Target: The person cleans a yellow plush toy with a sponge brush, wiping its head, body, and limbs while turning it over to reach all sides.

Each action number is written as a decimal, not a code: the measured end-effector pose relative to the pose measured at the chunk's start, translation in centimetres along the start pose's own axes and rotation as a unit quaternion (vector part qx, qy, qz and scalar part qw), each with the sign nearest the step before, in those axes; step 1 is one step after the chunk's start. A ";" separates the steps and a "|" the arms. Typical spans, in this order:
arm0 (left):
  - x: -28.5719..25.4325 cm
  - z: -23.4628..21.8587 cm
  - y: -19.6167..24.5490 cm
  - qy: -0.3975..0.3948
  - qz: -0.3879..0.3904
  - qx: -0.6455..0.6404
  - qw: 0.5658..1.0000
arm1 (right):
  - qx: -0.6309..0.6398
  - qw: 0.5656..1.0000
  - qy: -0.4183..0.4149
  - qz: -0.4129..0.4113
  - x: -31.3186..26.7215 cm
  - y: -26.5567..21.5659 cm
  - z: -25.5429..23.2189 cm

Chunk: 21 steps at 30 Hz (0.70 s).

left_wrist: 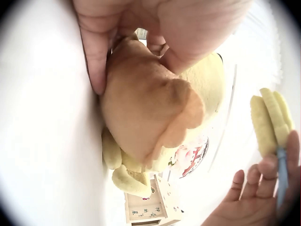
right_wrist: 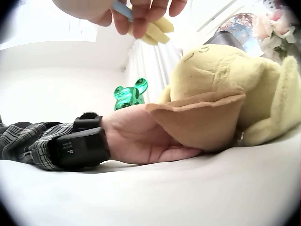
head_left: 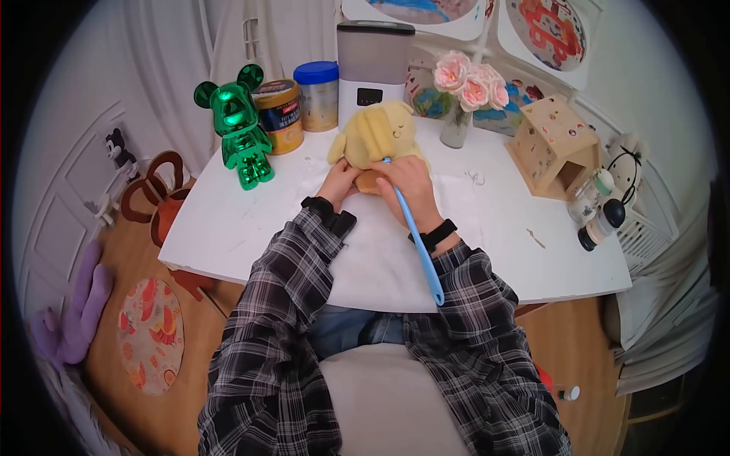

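Observation:
A yellow plush toy with stitched closed eyes sits on the white cloth. It has a soft tan piece, scalloped along its edge. My left hand grips this tan piece, thumb and fingers on either side of it; the palm side shows against it in the right wrist view. My right hand holds a duster by its light blue handle, whose lower end points back to my right sleeve. Fuzzy yellow strips form the duster's head, which overlaps the toy in the head view.
Behind the toy stand a shiny green bear figure, two tins and a grey-white appliance. Pink roses in a glass vase, a wooden house and small bottles line the right of the white table.

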State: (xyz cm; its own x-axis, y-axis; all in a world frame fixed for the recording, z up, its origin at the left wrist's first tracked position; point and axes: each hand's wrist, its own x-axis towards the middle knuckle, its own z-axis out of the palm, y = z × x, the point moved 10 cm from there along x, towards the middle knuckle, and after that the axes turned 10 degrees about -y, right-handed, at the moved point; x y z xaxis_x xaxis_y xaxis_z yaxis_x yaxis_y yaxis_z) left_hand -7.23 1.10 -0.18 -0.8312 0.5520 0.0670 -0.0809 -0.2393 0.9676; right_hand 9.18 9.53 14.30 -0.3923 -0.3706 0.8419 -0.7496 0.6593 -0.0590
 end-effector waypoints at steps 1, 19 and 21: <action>-0.1 0.1 0.0 0.001 -0.006 0.005 1.000 | -0.006 1.000 -0.005 0.006 -0.1 0.3 0.2; 0.0 1.3 -0.6 -0.059 -0.058 0.009 0.997 | 0.163 0.958 0.044 0.233 1.9 7.6 -6.0; 0.3 1.3 -0.6 -0.077 -0.060 0.008 0.995 | 0.197 0.950 0.011 0.242 2.7 8.5 -4.2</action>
State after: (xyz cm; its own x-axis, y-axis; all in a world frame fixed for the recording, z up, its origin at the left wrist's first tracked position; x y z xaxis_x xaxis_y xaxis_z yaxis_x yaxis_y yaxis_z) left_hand -6.72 2.45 -0.45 -0.7224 0.6913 -0.0136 -0.1639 -0.1521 0.9747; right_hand 4.05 16.89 18.34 -0.7338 -0.0687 0.6759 -0.6270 0.4515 -0.6349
